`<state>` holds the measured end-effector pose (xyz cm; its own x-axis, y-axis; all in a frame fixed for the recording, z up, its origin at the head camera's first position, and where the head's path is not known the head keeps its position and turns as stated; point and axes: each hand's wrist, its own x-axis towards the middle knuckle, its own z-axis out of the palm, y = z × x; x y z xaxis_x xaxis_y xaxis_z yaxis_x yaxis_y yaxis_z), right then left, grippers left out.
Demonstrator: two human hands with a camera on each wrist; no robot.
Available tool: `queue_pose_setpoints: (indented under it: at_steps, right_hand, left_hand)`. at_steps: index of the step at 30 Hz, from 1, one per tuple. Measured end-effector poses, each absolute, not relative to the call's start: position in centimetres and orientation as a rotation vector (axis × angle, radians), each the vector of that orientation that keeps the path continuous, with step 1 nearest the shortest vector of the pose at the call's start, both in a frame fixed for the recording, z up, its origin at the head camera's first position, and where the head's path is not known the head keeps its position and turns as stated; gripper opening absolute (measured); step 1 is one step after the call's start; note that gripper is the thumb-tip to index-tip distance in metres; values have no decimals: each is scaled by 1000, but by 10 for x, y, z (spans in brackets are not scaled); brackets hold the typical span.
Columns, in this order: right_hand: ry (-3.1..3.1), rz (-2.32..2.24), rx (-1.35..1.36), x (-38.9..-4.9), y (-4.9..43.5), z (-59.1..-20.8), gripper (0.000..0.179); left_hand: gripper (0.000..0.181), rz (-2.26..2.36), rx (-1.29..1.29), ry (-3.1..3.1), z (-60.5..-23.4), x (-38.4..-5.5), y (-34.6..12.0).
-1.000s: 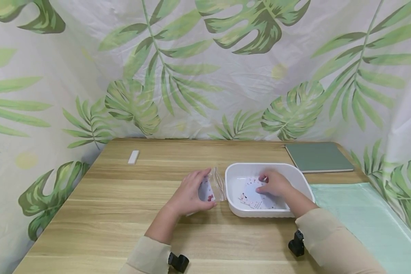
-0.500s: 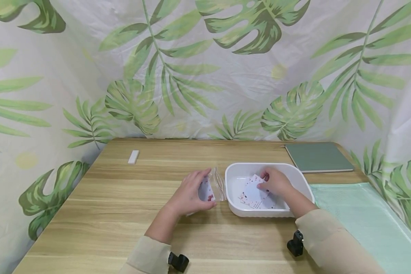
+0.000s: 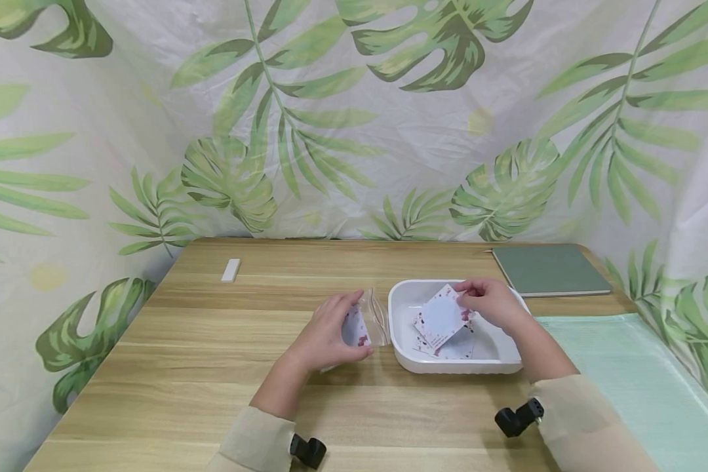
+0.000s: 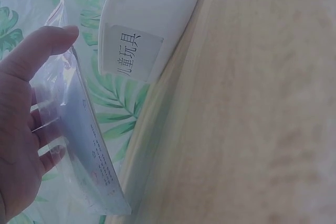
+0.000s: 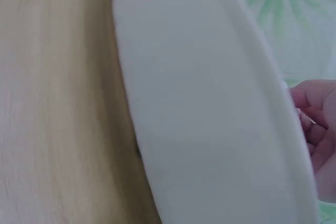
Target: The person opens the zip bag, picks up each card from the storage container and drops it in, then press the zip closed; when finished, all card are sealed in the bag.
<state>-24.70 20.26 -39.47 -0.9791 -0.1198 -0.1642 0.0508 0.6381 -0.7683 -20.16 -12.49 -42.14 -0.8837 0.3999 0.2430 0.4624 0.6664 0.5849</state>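
My right hand (image 3: 491, 303) pinches one corner of a white printed card (image 3: 442, 314) with small red and pink figures, lifted at a tilt inside the white basin (image 3: 495, 347). Under it, more of these cards (image 3: 457, 346) lie on the basin floor. Left of the basin, my left hand (image 3: 328, 333) grips a clear zip bag (image 3: 374, 318) holding similar cards; in the left wrist view the bag (image 4: 79, 124) stands between thumb and fingers. The right wrist view shows mostly the basin's outer wall (image 5: 199, 98), which hides the card and part of the hand.
A green notebook (image 3: 551, 270) lies at the back right, behind a pale green cloth (image 3: 619, 373). Toward the back left sits a small white block (image 3: 231, 270). The basin carries a printed label (image 4: 131, 51) on its left end. A leaf-patterned curtain (image 3: 330, 131) hangs behind the table.
My right hand has moved slightly up and right, raising the card from the others and turning it. My left hand and the bag stay where they were.
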Motion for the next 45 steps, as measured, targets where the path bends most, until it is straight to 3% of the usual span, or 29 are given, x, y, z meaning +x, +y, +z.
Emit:
queue_pose_setpoints:
  at_steps: [6,14,20,45]
  right_hand:
    - [2606,-1578,27,-231,201,-384,43]
    - [2443,-2070,123,-209,172,-381,40]
    - [2386,-2121,206,-200,152,-380,38]
    - [2386,-2067,44,-195,116,-383,33]
  left_hand:
    - [97,-1014,-720,-2786,-422,-202,-125]
    - [97,-1023,-716,-2789,-422,-202,-124]
    - [97,-1008,-732,-2781,-422,-202,-124]
    - [97,-982,-736,-2793,-423,-204,-125]
